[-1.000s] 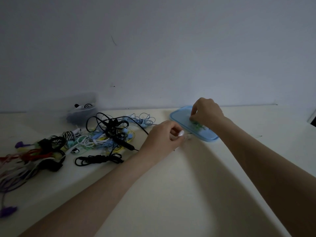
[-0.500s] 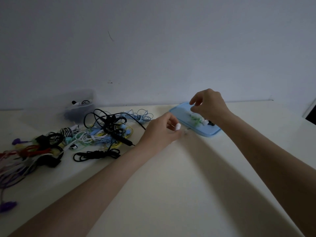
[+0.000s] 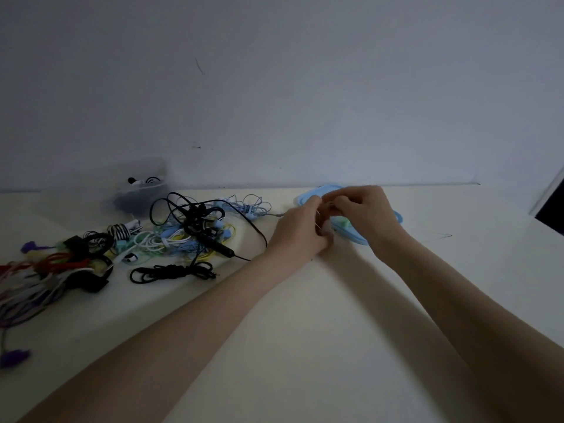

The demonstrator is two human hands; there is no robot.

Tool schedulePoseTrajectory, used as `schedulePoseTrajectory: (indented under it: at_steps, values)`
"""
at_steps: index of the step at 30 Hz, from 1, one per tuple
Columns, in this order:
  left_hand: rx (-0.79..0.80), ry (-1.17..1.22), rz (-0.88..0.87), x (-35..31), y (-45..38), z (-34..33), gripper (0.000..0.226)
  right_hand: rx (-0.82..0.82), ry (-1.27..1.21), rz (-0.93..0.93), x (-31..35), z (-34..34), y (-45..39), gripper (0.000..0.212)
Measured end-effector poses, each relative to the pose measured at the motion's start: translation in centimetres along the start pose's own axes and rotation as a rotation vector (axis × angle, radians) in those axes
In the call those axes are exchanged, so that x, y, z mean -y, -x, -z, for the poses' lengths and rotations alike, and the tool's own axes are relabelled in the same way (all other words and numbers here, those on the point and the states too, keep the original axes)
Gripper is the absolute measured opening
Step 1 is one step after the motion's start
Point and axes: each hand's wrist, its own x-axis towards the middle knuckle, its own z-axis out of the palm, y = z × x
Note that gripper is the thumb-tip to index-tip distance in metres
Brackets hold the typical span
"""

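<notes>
Left hand (image 3: 300, 230) by right hand (image 3: 364, 213), perhaps on thin wire (image 3: 318, 221)

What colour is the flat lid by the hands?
Light blue. The head view shows the lid behind the left hand and right hand, pinching a thin cord.

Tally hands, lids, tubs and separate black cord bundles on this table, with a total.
Hands: 2, left hand and right hand, both pinching a thin cord
Blue lid: 1
Clear tub: 1
Separate black cord bundle: 1
Total: 5
</notes>
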Motion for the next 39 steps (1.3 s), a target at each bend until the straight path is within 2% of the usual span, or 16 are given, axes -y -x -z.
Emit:
schedulePoseTrajectory:
  at_steps: [4, 7, 10, 15, 18, 23, 28, 33, 39]
  values:
    - [-0.134, 0.519, 0.249, 1.2, 0.7, 2.4, 0.025, 0.037, -0.272, -0.063, -0.1, 0.6, 0.4, 0.019]
    - [-0.158, 0.774, 0.319, 1.6, 1.3, 3.7, 0.021, 0.104, -0.366, -0.087, 0.0, -0.1, 1.0, 0.013]
    - [-0.093, 0.761, 0.292, 1.4, 1.4, 3.4, 0.018, 0.111, -0.317, -0.084, -0.4, -0.8, 1.4, 0.01]
    - [-0.08, 0.722, 0.269, 1.7, 1.1, 3.3, 0.015, 0.145, -0.396, -0.117, -1.1, -1.3, 1.9, 0.001]
    - [-0.059, 0.692, 0.255, 1.7, 1.2, 3.4, 0.015, 0.154, -0.5, -0.145, -1.4, -1.6, 1.9, 0.007]
    - [-0.052, 0.708, 0.247, 1.6, 1.3, 3.5, 0.013, 0.13, -0.574, -0.155, -1.4, -1.7, 1.8, 0.004]
    - [-0.032, 0.717, 0.232, 1.5, 1.4, 3.5, 0.013, 0.164, -0.646, -0.161, -1.5, -1.5, 1.7, 0.004]
    - [-0.069, 0.731, 0.243, 1.5, 1.4, 3.5, 0.008, 0.226, -0.753, -0.187, -1.4, -1.2, 1.7, 0.014]
    - [-0.056, 0.717, 0.201, 1.6, 1.4, 3.5, 0.011, 0.238, -0.773, -0.192, -1.2, -0.7, 1.7, 0.01]
